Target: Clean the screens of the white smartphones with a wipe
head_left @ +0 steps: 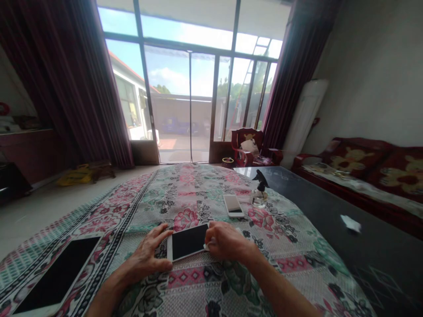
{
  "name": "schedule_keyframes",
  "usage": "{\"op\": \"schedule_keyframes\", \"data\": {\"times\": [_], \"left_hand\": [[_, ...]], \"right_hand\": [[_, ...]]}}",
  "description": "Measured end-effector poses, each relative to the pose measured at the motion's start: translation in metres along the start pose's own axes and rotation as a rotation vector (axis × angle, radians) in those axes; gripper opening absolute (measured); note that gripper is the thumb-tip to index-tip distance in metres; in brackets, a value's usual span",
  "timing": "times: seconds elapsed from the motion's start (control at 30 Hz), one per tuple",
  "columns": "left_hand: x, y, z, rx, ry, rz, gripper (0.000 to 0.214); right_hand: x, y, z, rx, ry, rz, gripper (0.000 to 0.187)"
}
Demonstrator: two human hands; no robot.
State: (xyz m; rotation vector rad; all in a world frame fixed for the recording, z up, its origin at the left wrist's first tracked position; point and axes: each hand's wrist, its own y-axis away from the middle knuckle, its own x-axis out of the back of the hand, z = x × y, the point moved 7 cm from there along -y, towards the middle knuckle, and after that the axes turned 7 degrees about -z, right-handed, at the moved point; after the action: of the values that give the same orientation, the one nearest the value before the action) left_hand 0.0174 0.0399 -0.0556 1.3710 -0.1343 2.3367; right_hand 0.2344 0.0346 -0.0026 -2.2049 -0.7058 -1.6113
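Note:
A white-framed smartphone [190, 241] with a dark screen lies face up on the flowered cloth in front of me. My left hand [150, 251] steadies its left end, thumb on the near edge and forefinger at the far edge. At the right end, my right hand [226, 241] is closed around a white wipe [207, 247], mostly hidden by the fingers, and rests against the screen. Beyond it lies a second, white phone [233, 206]. A clear spray bottle with a black trigger head [260, 189] stands to that phone's right.
A large white-framed tablet [59, 275] lies at the lower left on the tablecloth [139, 207]. A dark tabletop [317, 229] shows at right, with a crumpled white paper [350, 223] on it. A red wooden sofa [363, 171] and chair [246, 147] stand farther off.

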Motion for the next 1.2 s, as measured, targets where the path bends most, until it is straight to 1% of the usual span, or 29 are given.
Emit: {"op": "schedule_keyframes", "data": {"times": [0.23, 0.37, 0.47, 0.57, 0.73, 0.9, 1.07, 1.2], "left_hand": [[-0.002, 0.000, -0.003, 0.006, 0.002, -0.003, 0.076], [-0.002, 0.000, -0.003, 0.017, 0.009, -0.010, 0.076], [-0.001, 0.000, -0.002, 0.019, 0.013, -0.014, 0.077], [-0.001, 0.001, -0.001, 0.021, 0.012, -0.025, 0.078], [-0.001, 0.000, -0.001, 0.018, 0.000, -0.025, 0.078], [-0.001, -0.001, -0.002, 0.014, 0.013, -0.009, 0.076], [-0.001, -0.001, -0.002, 0.030, 0.032, -0.012, 0.077], [0.000, -0.002, -0.001, 0.023, 0.035, -0.007, 0.077]], "right_hand": [[0.010, 0.005, 0.025, -0.068, -0.039, -0.010, 0.023], [0.013, 0.006, 0.035, -0.087, -0.046, 0.037, 0.024], [0.016, 0.005, 0.034, -0.095, -0.046, 0.079, 0.025], [0.019, 0.004, 0.029, -0.089, -0.032, 0.097, 0.026], [0.014, 0.002, 0.019, -0.046, 0.006, 0.064, 0.017], [0.006, -0.007, 0.025, -0.048, 0.076, 0.121, 0.019], [0.003, -0.018, 0.032, -0.049, 0.054, 0.212, 0.022], [0.000, -0.023, 0.035, -0.073, 0.051, 0.247, 0.023]]}}
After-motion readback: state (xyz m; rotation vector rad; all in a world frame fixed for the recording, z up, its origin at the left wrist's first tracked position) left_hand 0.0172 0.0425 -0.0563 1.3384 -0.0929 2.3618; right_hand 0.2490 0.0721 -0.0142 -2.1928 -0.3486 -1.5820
